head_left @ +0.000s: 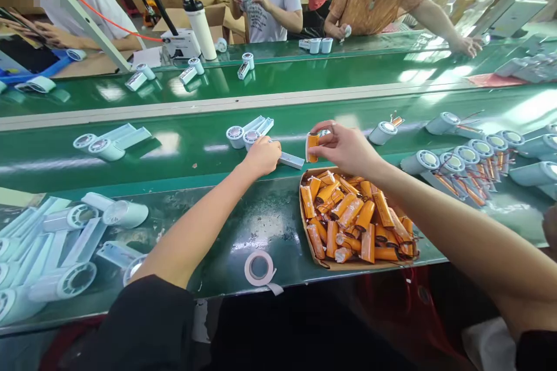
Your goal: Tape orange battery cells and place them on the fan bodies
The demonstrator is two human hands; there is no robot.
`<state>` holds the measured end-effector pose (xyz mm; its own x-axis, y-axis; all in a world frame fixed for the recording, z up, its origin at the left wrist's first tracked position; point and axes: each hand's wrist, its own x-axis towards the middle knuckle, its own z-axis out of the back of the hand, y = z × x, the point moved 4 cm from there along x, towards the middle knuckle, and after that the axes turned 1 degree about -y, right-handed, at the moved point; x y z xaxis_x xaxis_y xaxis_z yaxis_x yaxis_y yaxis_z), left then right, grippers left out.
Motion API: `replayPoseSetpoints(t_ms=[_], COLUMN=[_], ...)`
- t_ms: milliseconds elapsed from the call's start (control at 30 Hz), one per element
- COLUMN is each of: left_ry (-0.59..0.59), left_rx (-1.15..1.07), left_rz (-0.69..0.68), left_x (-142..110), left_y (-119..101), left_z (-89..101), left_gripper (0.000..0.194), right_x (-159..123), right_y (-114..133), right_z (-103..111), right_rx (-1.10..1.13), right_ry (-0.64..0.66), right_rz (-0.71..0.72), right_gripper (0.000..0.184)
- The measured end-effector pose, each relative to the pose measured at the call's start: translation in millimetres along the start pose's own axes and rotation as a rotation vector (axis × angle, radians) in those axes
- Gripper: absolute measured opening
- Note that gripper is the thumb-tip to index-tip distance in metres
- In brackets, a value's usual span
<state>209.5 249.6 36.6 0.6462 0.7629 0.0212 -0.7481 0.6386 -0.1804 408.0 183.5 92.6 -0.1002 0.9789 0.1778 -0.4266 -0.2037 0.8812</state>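
Got tape roll [248, 268] at surface's [217, 237] near edge, carton [348, 266] of orange cells [344, 206] to its right. Gripping orange cylinder [314, 147] in right hand [350, 149], just beyond carton's far-left corner, long axis upright, crosswise to channel of pale housing [292, 160] clasped in left hand [262, 156]. Channel's free end nearer right hand. Can't see left fingertips or covered housing end; can't identify white strip [307, 148] beside cylinder.

Over the green belt [191, 153], an upright orange cylinder [313, 148] is near a pale housing [292, 160].
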Motion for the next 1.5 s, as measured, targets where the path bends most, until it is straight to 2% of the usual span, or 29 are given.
replayPoseSetpoints(t_ms=[100,267,433,600,733,867,1067,1267,1400,1500], left_ry=[0.033,0.017,-0.054,-0.096,-0.094,-0.083,-0.084,-0.083,-0.083,-0.161], left_rx=[-0.100,-0.228,-0.304,-0.350,-0.370,-0.360,-0.351,-0.360,-0.307,-0.213], left_rz=[-0.027,0.000,0.115,0.228,0.249,0.247,0.258,0.261,0.256,0.291], left_x=[6.4,12.6,14.2,20.3,23.2,26.6,34.0,44.3,43.5,33.4], left_y=[5.2,9.5,8.9,3.8,-0.1,-2.2,-1.3,-4.6,-8.6,2.1], left_z=[-2.7,-0.6,-2.1,-6.7,-5.0,0.6,-4.1,-15.1,1.5,19.4], left_gripper=[0.013,0.006,0.013,0.015,0.014,0.013,0.014,0.027,0.025,0.036], right_x=[21.7,38.2,39.6,41.0,43.1,48.8,51.7,41.2,41.7,44.4], right_y=[-12.4,-17.7,-20.6,-17.9,-13.3,-10.7,-14.7,-22.7,-13.6,-11.4], right_z=[-12.3,-27.9,-38.6,-47.5,-62.4,-73.4,-58.0,-48.9,-44.9,-26.1], right_rx=[-0.190,-0.484,-0.678,-1.052,-1.109,-1.149,-1.171,-1.217,-1.235,-1.241], right_ry=[0.119,0.193,0.302,0.477,0.597,0.627,0.638,0.646,0.631,0.565], right_rz=[-0.023,0.013,0.074,0.095,0.126,0.125,0.133,0.077,0.094,0.107], right_gripper=[0.042,0.031,0.037,0.043,0.044,0.040,0.033,0.043,0.039,0.035])
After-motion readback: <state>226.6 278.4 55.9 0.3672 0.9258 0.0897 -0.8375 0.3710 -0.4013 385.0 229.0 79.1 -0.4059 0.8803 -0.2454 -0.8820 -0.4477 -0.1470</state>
